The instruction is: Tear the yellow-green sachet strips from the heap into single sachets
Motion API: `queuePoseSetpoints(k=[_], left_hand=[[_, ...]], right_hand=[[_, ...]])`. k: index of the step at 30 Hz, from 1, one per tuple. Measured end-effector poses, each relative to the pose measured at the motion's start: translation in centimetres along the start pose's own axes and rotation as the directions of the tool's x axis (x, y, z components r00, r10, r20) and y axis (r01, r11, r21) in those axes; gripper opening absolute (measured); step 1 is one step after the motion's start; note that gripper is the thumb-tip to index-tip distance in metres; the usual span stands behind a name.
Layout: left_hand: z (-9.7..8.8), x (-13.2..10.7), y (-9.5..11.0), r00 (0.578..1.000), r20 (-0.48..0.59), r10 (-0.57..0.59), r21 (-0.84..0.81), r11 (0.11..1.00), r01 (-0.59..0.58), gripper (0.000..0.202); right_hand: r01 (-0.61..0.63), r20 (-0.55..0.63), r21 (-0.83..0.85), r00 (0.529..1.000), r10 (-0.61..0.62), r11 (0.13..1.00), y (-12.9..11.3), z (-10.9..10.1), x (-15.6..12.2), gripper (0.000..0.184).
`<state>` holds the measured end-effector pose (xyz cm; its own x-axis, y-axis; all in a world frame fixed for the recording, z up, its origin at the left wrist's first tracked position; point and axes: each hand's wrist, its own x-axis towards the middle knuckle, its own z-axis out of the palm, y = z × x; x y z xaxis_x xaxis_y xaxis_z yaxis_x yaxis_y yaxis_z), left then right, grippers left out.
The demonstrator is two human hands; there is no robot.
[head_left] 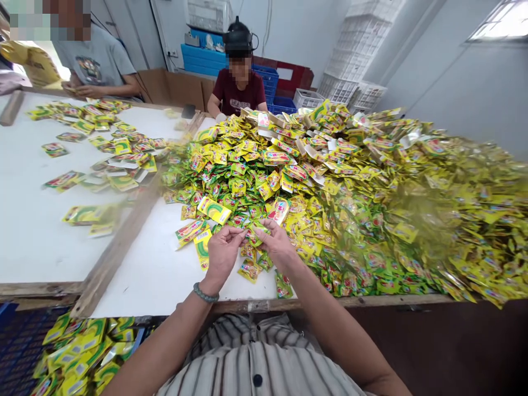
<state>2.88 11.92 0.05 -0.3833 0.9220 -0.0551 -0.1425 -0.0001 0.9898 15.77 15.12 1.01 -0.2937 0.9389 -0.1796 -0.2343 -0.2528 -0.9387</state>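
Note:
Between my two hands is a small green and yellow candy packet, held over the near edge of the big heap. My left hand pinches its left side, thumb against fingers. On the right side, my right hand grips the same packet with thumb and fingers. Beside my left hand lie flat yellow boxes, one box upright on the white tabletop and another box just beyond. A box with a red and white front leans behind my right hand. Loose packets lie below my hands.
A large heap of packets spreads to the right, with open boxes on top. A wooden divider crosses the white table. Below left, a blue crate holds yellow boxes. Two people work across the table, one in a maroon shirt.

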Motion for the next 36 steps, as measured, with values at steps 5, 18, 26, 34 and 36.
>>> queuePoseSetpoints(k=[5,18,26,34,36], left_hand=[[0.4,0.8,-1.2,0.996,0.076,-0.056,0.422,0.907,0.018,0.033],[-1.8,-0.1,-3.1,0.913,0.372,-0.168,0.742,0.645,-0.183,0.009],[-2.7,-1.8,-0.9,0.813,0.525,-0.251,-0.025,0.950,0.310,0.026],[-2.1,-3.0,-1.8,0.883,0.315,-0.347,-0.201,0.885,0.420,0.035],[-2.1,-3.1,-1.8,0.892,0.281,-0.353,-0.250,0.871,0.424,0.037]], right_hand=[[0.172,-0.202,-0.333,0.948,-0.248,0.927,0.3,-2.0,-1.0,0.043],[0.289,0.212,-0.720,0.957,-0.196,0.631,0.9,-4.4,-3.1,0.009],[-0.063,0.224,-0.279,0.966,0.129,0.958,1.4,-2.9,-1.9,0.033],[0.221,0.031,-0.618,0.966,-0.257,0.755,2.1,-1.9,-3.2,0.022],[0.211,0.059,-0.558,0.975,-0.216,0.803,1.9,-1.5,-3.5,0.027]])
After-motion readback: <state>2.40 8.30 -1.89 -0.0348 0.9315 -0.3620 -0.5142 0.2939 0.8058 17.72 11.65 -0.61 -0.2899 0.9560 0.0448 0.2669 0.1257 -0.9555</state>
